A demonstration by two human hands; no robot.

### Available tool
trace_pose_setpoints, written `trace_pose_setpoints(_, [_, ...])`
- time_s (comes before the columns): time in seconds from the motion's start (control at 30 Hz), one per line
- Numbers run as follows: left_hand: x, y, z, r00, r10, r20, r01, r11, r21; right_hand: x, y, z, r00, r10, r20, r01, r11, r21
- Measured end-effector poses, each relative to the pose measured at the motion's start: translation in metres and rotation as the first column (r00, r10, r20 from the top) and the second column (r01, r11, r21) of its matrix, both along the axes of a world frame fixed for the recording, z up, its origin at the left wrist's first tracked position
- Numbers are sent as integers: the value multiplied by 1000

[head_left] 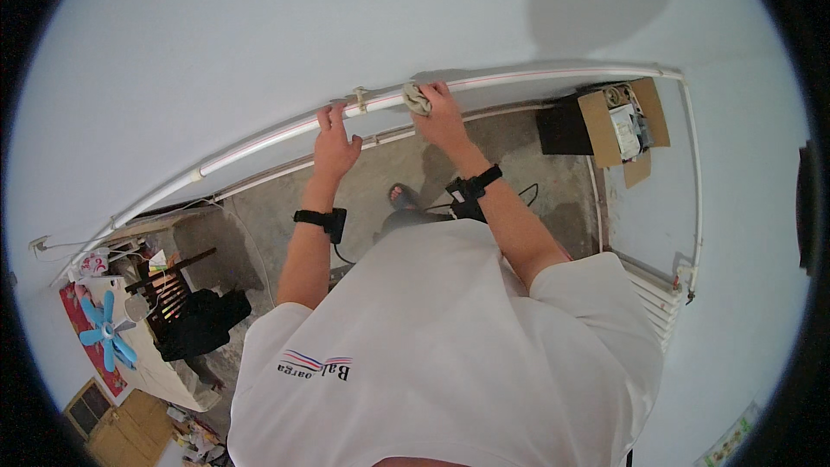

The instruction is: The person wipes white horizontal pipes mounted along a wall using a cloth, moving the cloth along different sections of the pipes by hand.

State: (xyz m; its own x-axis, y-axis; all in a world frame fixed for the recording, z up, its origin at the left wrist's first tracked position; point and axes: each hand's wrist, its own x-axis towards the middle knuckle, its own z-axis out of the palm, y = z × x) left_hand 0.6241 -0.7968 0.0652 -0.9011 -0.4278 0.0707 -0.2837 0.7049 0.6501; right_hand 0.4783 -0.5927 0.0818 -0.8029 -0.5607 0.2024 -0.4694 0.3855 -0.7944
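Note:
A long white pipe (510, 79) with a thin red line runs along the wall, held there by a bracket (360, 97) between my two hands. My left hand (335, 149) touches the pipe with its fingertips just left of that bracket, thumb apart and nothing held. To the right of the bracket, my right hand (443, 125) is closed on a crumpled greyish cloth (417, 99), which lies against the pipe. Some of the right fingers are hidden behind the pipe and cloth. Each wrist wears a black strap with a small device.
A thinner white pipe (259, 176) runs lower along the wall. At right stands an open cardboard box (601, 128) on a dark block, near a white radiator (653, 298). To the left, a table (177, 361) bears a blue fan (107, 331), beside a chair with dark cloth (203, 323).

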Motion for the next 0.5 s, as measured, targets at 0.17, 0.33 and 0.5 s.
trace_pose_setpoints(0.17, [0, 2, -5, 1000, -6, -2, 6, 999, -32, 17, -30, -4, 998, 63, 4, -62, 995, -72])
trace_pose_setpoints(0.33, [-3, 1, -11, 1000, 9, -14, -10, 999, -49, 38, -68, -13, 992, 123, 39, -116, 982, -147])
trace_pose_setpoints(0.5, [-4, 3, -8, 997, 34, 72, -32, 999, -30, 38, -61, -6, 981, 110, 159, -90, 988, -128])
